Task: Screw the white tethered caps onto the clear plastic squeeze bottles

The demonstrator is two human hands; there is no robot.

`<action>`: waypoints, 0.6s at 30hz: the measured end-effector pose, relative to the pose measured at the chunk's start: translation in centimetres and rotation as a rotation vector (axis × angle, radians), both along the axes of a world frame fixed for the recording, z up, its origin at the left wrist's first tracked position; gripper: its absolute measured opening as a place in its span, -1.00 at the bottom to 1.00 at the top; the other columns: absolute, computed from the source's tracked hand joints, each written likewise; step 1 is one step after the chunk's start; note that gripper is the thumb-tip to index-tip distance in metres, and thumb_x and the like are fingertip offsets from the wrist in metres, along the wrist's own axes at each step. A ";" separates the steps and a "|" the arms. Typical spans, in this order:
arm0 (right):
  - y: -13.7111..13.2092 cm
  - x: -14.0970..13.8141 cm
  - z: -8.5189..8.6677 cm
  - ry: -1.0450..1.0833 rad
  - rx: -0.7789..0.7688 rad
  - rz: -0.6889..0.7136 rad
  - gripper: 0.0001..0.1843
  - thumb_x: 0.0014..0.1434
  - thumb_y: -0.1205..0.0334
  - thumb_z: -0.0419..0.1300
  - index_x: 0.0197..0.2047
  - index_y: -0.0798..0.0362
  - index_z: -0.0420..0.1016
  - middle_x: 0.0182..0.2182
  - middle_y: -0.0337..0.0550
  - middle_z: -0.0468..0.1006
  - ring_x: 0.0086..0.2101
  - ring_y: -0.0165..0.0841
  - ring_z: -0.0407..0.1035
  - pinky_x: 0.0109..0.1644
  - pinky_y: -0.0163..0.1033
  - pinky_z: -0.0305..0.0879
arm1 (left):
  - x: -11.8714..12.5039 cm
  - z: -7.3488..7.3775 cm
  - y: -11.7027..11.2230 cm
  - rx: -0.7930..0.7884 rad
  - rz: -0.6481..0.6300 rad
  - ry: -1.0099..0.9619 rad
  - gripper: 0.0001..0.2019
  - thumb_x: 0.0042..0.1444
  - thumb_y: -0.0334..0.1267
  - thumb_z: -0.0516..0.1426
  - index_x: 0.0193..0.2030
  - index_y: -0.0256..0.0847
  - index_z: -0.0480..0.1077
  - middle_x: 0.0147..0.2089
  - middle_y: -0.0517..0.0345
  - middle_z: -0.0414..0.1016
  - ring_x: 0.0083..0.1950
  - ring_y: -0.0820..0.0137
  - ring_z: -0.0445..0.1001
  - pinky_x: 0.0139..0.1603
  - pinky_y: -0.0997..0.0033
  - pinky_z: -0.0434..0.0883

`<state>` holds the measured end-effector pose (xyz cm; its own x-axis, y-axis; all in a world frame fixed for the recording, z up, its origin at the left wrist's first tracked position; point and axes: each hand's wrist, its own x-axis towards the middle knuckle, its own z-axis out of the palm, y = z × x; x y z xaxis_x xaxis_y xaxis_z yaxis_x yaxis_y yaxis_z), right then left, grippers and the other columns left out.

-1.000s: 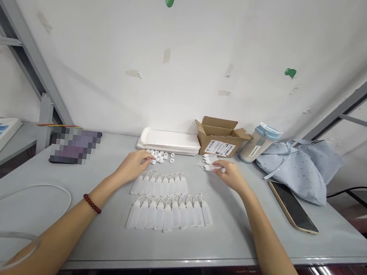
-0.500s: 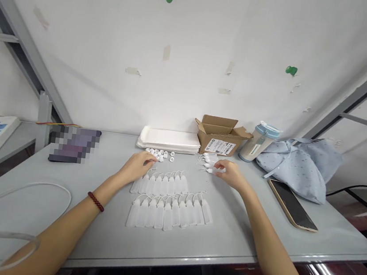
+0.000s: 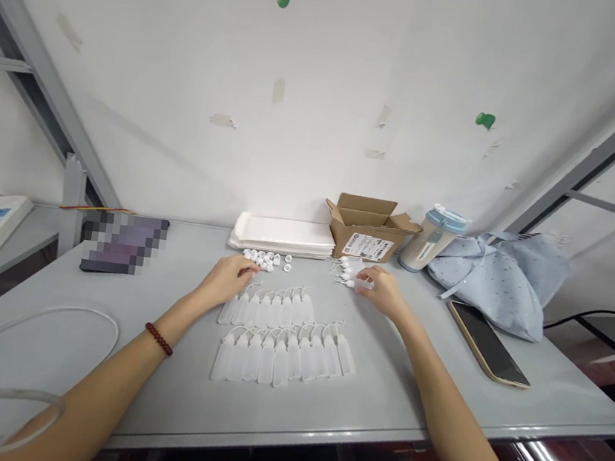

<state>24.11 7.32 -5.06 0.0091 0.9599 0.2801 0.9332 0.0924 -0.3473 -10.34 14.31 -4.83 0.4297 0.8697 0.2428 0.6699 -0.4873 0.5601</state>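
Two rows of small white squeeze bottles (image 3: 283, 340) lie on the grey table (image 3: 181, 387) in front of me. My left hand (image 3: 226, 280) rests at the left end of the far row, fingers curled near a cluster of small white caps (image 3: 267, 258); whether it holds one is hidden. My right hand (image 3: 381, 290) is pinched on a small white nozzle piece (image 3: 360, 284) at the edge of a little pile of nozzles (image 3: 346, 268).
A stack of white trays (image 3: 283, 235) and an open cardboard box (image 3: 367, 227) stand at the back. A lidded cup (image 3: 430, 238), blue cloth bag (image 3: 495, 280) and phone (image 3: 487, 344) lie right. A blurred dark item (image 3: 124, 241) and clear tubing (image 3: 32, 324) are left.
Both hands stayed almost in place. The right hand shifted slightly while working a nozzle piece out of the pile; the left hand crept a little toward the bottle row.
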 end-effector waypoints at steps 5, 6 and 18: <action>-0.5 -0.7 0.8 0.027 0.028 0.027 -0.87 -0.01 0.29 0.24 -0.33 0.10 0.46 -0.34 -0.09 0.49 -0.32 -0.28 0.36 -0.24 -0.23 0.25 | 0.0 0.4 -0.2 -0.028 0.050 -0.052 -0.73 0.00 -0.20 0.03 -0.29 -0.18 0.54 -0.22 0.07 0.59 -0.22 0.23 0.49 -0.15 0.32 0.38; -0.6 -1.0 1.1 0.048 0.039 0.038 -0.87 0.01 0.25 0.23 -0.33 0.10 0.46 -0.34 -0.09 0.49 -0.34 -0.28 0.36 -0.25 -0.23 0.25 | 0.0 0.5 -0.2 -0.035 0.063 -0.066 -0.73 0.00 -0.20 0.03 -0.28 -0.18 0.53 -0.22 0.07 0.59 -0.21 0.23 0.49 -0.13 0.31 0.38; -3.1 -7.0 2.9 0.350 -0.230 0.542 -0.73 0.25 0.18 0.02 -0.09 0.02 0.49 -0.34 -0.16 0.53 -0.36 -0.36 0.37 -0.29 -0.28 0.26 | 1.0 1.9 -1.6 -0.176 0.234 -0.220 -0.73 -0.02 -0.13 0.07 -0.29 -0.23 0.49 -0.47 0.15 0.55 -0.46 0.32 0.54 -0.44 0.44 0.42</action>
<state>17.14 4.20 -2.21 -0.4368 0.8891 0.1370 0.6049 0.4030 -0.6868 -9.36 12.68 -2.93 0.1682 0.9750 0.1455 0.6063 -0.2186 0.7646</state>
